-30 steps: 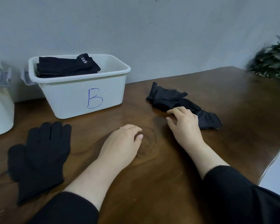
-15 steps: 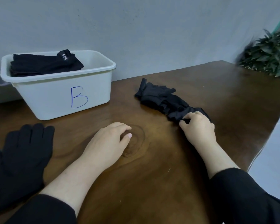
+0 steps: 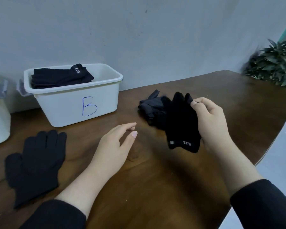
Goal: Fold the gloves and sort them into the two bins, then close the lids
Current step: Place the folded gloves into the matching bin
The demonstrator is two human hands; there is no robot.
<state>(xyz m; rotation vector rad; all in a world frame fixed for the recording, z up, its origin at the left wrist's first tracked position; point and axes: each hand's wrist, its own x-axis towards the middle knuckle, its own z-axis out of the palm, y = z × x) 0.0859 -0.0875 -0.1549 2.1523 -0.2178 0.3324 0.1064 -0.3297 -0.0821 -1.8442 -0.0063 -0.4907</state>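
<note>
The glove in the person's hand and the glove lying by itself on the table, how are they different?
The held glove is pinched by the right hand and lifted off the table; the lone glove lies flat, touched by no hand. The held glove shows a white cuff label; the lone glove shows none. The held glove's fingers bunch together; the lone glove's spread out. Both are black.

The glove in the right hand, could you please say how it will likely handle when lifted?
Probably floppy: the glove droops from the right hand, its cuff sagging. Likely light, since a few fingertips carry it. It looks knitted, so hardly slippery.
</note>
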